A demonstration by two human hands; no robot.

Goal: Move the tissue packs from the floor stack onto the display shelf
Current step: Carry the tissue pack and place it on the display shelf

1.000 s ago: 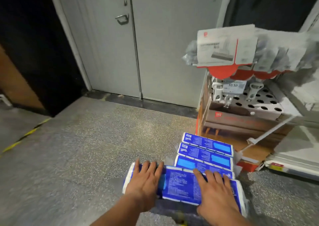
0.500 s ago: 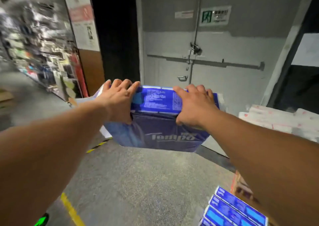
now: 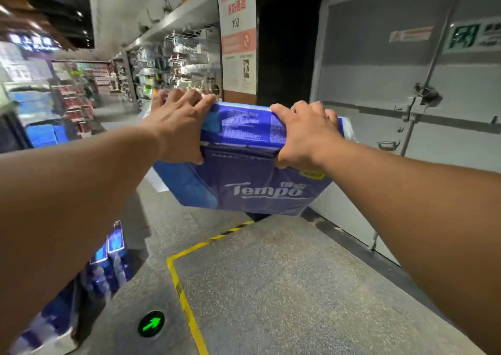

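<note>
Held out at arm's length, clear of the floor: one blue Tempo tissue pack (image 3: 244, 170), gripped at both ends of its top edge. Left hand (image 3: 177, 126) clamped over the left end, fingers (image 3: 187, 98) curled across the top and over the far edge, thumb tip pressed into the near face just below the printed panel. Right hand (image 3: 303, 135) clamped the same way on the right end, fingers (image 3: 282, 110) hooked over the top, thumb tucked under against the front. Between the two sets of fingers, a strip of white small print on blue wrap; below the thumbs, the large white "Tempo" logo and a small yellow label close under the right thumb. Pack tilted slightly, lower corner toward the right.

Well beyond the left fingers, blurred: store shelving (image 3: 176, 61) with hanging goods, running away down an aisle. Directly past the fingertips of both hands, a white and pink wall sign (image 3: 238, 37) marked 102. Behind the right fingers, a grey double door (image 3: 406, 83) with a latch bar and a green exit sign (image 3: 473, 38). Far below the hands, speckled grey floor (image 3: 284, 287) with a yellow line (image 3: 184, 295) and a glowing green arrow marker (image 3: 151, 327). Low at the left, under the left forearm, more blue tissue packs (image 3: 105, 270), blurred.
</note>
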